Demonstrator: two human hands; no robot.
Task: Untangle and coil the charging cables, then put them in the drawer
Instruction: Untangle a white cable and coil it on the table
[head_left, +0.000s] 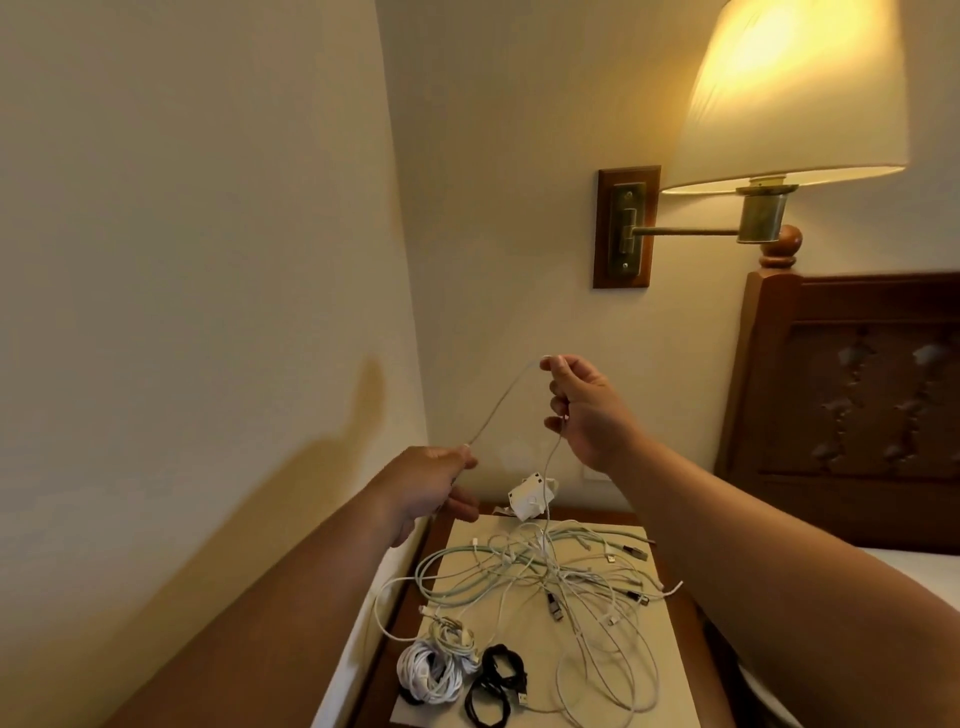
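A tangle of white and pale green charging cables (545, 577) lies on the bedside table (670, 670). One thin white cable (501, 402) is lifted out of it and stretched between my hands. My left hand (441, 478) pinches it low on the left. My right hand (584, 405) holds it higher up, and the cable hangs down from there into the pile. A coiled white cable (431, 670) and a coiled black cable (496, 680) lie at the table's front left. No drawer is in view.
A white charger block (530, 499) sits at the back of the table. A wall lamp (789, 93) on a brass arm hangs above right. A wooden headboard (852, 405) and bed stand to the right. Walls close in at the left and behind.
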